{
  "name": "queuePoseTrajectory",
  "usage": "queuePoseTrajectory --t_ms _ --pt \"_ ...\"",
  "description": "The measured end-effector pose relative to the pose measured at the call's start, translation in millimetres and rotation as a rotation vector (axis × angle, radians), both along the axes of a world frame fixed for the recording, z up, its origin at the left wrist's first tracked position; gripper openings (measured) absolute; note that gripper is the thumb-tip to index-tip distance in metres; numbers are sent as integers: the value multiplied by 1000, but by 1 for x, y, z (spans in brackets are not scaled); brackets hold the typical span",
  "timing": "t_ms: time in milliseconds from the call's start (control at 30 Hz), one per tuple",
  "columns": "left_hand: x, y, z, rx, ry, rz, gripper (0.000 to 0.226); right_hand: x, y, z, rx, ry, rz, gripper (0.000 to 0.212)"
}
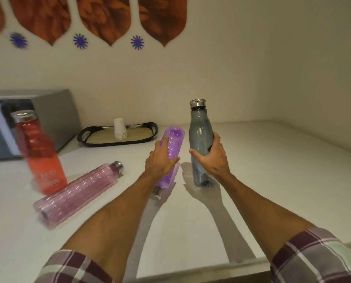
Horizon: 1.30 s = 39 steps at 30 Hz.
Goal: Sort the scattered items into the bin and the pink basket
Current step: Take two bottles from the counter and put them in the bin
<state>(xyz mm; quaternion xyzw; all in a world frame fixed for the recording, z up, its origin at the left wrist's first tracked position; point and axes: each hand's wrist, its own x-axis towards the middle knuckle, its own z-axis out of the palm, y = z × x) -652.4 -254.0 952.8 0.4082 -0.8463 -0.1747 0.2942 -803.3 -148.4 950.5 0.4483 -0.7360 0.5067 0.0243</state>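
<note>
Grey and see-through, the tall bottle [200, 139] stands upright on the white counter [272, 180], with the right hand [211, 158] wrapped around its middle. Just left of it, the left hand [162, 160] grips a purple bottle [173, 144] tilted cap-down. Farther left lie a pink bottle [78, 190] and a standing red bottle [38, 152]; behind sits a black tray [84, 133] holding paper cups [120, 128].

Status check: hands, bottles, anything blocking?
Left hand grips purple bottle, cap down. Right hand grips grey bottle, upright. Bin, basket not visible.
</note>
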Motion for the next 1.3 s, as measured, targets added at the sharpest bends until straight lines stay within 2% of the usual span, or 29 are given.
queuePoseTrajectory --t_ms 200,500,700,867,1067,1300 --pt "74 45 11 -44 40 209 92 61 16 -6 -13 -42 207 96" --pt "220 118 7 -120 115 463 90 203 30 -12 29 -94 518 97" --pt "339 161 -5 -128 110 708 85 325 46 -11 30 -143 757 93" --pt "444 215 -25 -84 188 882 84 436 79 -30 94 -129 922 91" --pt "581 302 -52 -18 230 1052 84 579 133 -60 250 -143 1111 98" --pt "731 418 -101 79 268 1221 84 743 216 -99 365 -149 1231 100"
